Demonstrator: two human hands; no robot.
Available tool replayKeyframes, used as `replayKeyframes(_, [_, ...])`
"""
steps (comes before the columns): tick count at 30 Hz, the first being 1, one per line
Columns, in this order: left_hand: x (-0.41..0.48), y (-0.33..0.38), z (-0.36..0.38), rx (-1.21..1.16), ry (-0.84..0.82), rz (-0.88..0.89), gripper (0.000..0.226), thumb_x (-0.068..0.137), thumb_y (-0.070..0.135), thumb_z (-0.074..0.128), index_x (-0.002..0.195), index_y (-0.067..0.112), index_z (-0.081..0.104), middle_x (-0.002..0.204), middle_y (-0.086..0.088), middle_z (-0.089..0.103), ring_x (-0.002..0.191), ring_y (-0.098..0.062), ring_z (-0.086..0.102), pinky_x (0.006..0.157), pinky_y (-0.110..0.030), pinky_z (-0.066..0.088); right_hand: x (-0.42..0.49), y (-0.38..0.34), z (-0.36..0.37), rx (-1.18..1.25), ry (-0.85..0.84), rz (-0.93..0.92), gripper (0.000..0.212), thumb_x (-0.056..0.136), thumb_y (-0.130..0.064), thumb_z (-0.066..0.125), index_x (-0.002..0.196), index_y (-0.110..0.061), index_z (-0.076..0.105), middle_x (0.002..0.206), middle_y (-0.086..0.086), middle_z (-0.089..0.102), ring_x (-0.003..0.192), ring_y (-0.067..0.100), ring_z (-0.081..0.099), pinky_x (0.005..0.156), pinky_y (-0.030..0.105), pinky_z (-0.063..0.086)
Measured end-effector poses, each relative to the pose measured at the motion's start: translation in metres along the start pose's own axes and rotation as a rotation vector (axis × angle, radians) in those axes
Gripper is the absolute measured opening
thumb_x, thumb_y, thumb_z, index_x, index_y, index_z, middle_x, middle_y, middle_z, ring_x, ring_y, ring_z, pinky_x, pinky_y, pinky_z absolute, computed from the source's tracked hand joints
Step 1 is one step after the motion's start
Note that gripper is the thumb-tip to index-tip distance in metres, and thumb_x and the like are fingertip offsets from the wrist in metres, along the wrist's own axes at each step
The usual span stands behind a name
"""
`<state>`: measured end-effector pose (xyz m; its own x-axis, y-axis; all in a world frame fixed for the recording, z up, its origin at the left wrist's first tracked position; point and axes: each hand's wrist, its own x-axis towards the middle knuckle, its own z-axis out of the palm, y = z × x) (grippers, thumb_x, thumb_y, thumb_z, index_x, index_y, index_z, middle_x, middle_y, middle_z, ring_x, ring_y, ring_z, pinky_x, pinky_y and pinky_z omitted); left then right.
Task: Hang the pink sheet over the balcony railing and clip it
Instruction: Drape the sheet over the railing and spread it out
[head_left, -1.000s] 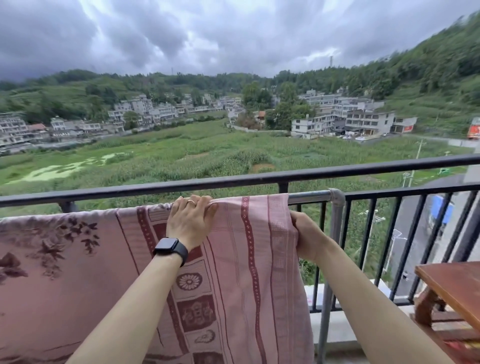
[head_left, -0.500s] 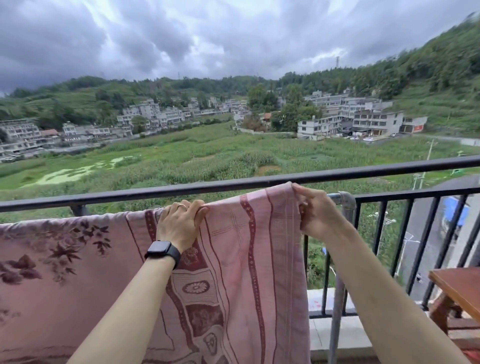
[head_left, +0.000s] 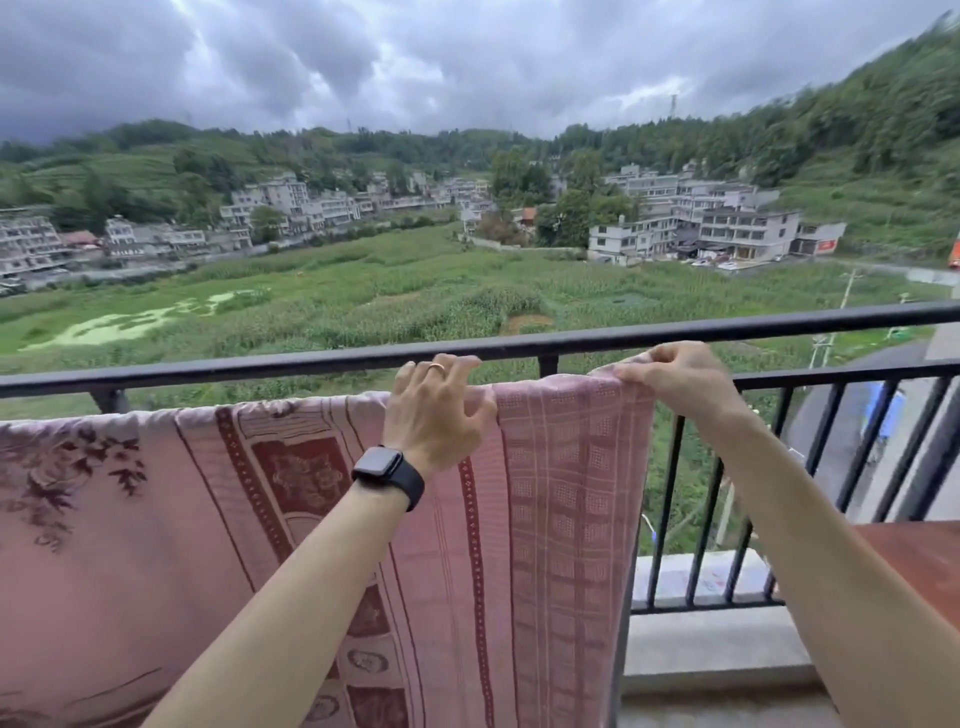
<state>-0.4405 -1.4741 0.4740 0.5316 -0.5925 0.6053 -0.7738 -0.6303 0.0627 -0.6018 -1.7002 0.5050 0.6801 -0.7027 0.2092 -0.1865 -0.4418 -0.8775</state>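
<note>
The pink sheet (head_left: 156, 545), patterned with dark red flowers and bands, hangs over a rail just inside the black balcony railing (head_left: 727, 330) and covers the lower left of the view. My left hand (head_left: 434, 410), with a ring and a black watch at the wrist, grips the sheet's top edge. My right hand (head_left: 680, 376) pinches the sheet's upper right corner and holds it up near the railing's top bar. No clip is in view.
The railing's vertical bars (head_left: 826, 431) stand bare to the right of the sheet, above a concrete ledge (head_left: 711, 644). A reddish wooden table (head_left: 919, 561) sits at the lower right. Beyond lie fields, buildings and hills.
Both hands have moved right along the rail with the sheet's top edge. The right corner now covers the grey rail end that showed earlier.
</note>
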Motion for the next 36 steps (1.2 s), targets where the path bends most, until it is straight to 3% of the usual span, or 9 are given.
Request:
replayKeyframes(4, [0.018,0.045,0.021,0.008,-0.139,0.038,0.050,0.094,0.061,0.035,0.129,0.029,0.052,0.115,0.002,0.065,0.109,-0.021,0.058,0.099,-0.042,0.037,0.019,0.026,-0.022,0.508,-0.177,0.203,0.017,0.085,-0.025,0.076,0.079,-0.010,0.076,0.075,0.007,0.071,0.067,0.020,0.064,0.068,0.029,0.051])
replayKeyframes(9, [0.017,0.040,0.031,0.052,-0.102,0.025,0.048,0.092,0.064,0.029,0.115,0.031,0.056,0.097,0.008,0.064,0.096,-0.018,0.059,0.092,-0.041,0.039,0.042,0.080,-0.031,0.511,-0.189,0.236,0.022,0.081,-0.022,0.081,0.097,-0.009,0.077,0.078,0.006,0.070,0.057,0.013,0.054,0.052,0.027,0.037])
replayKeyframes(12, [0.013,0.045,0.029,0.061,-0.065,-0.043,0.054,0.094,0.059,0.019,0.118,0.029,0.057,0.101,0.004,0.065,0.100,-0.020,0.059,0.095,-0.043,0.037,0.047,0.095,-0.028,0.567,-0.277,0.208,0.039,0.084,-0.030,0.079,0.118,-0.012,0.069,0.090,0.003,0.072,0.072,0.014,0.054,0.061,0.028,0.038])
replayKeyframes(15, [0.017,0.060,0.027,0.074,-0.068,-0.109,0.055,0.094,0.060,0.019,0.114,0.028,0.059,0.100,0.001,0.065,0.100,-0.023,0.059,0.096,-0.044,0.036,0.045,0.099,-0.021,0.562,-0.398,0.224,0.028,0.089,-0.031,0.073,0.110,-0.012,0.073,0.084,-0.001,0.074,0.077,0.016,0.063,0.071,0.029,0.043])
replayKeyframes(20, [0.040,0.112,0.028,-0.024,-0.161,-0.035,0.059,0.088,0.071,0.034,0.128,0.032,0.054,0.117,0.003,0.065,0.108,-0.021,0.060,0.098,-0.043,0.044,0.063,0.092,-0.025,0.669,-0.167,0.096,0.026,0.089,-0.024,0.075,0.111,-0.014,0.066,0.107,0.007,0.074,0.094,0.020,0.071,0.076,0.030,0.056])
replayKeyframes(23, [0.060,0.149,0.037,-0.196,-0.284,-0.033,0.063,0.083,0.074,0.044,0.131,0.034,0.052,0.118,0.003,0.065,0.105,-0.018,0.063,0.087,-0.040,0.052,0.063,0.082,-0.023,0.604,-0.069,-0.037,0.028,0.088,-0.029,0.076,0.112,-0.017,0.065,0.111,0.003,0.072,0.104,0.019,0.069,0.088,0.034,0.057])
replayKeyframes(27, [0.074,0.174,0.053,-0.246,-0.193,-0.020,0.034,0.086,0.060,0.056,0.101,0.032,0.069,0.091,0.013,0.070,0.085,-0.011,0.066,0.065,-0.028,0.050,0.040,0.101,-0.019,0.551,-0.137,-0.017,0.039,0.091,-0.043,0.069,0.121,-0.020,0.060,0.117,-0.002,0.069,0.107,0.013,0.066,0.085,0.030,0.052])
replayKeyframes(32, [0.077,0.174,0.060,-0.280,-0.091,-0.055,0.030,0.088,0.060,0.056,0.097,0.034,0.070,0.092,0.013,0.072,0.084,-0.009,0.066,0.069,-0.031,0.054,0.019,0.134,-0.013,0.386,-0.356,-0.039,0.025,0.091,-0.041,0.069,0.108,-0.024,0.062,0.107,-0.003,0.071,0.098,0.011,0.068,0.076,0.025,0.048])
replayKeyframes(36, [0.079,0.176,0.060,-0.268,-0.112,-0.054,0.031,0.090,0.061,0.053,0.100,0.035,0.066,0.092,0.012,0.070,0.083,-0.013,0.065,0.068,-0.032,0.054,0.023,0.148,-0.011,0.223,-0.305,-0.079,0.023,0.087,-0.034,0.075,0.097,-0.016,0.065,0.095,0.001,0.072,0.089,0.016,0.069,0.072,0.028,0.054])
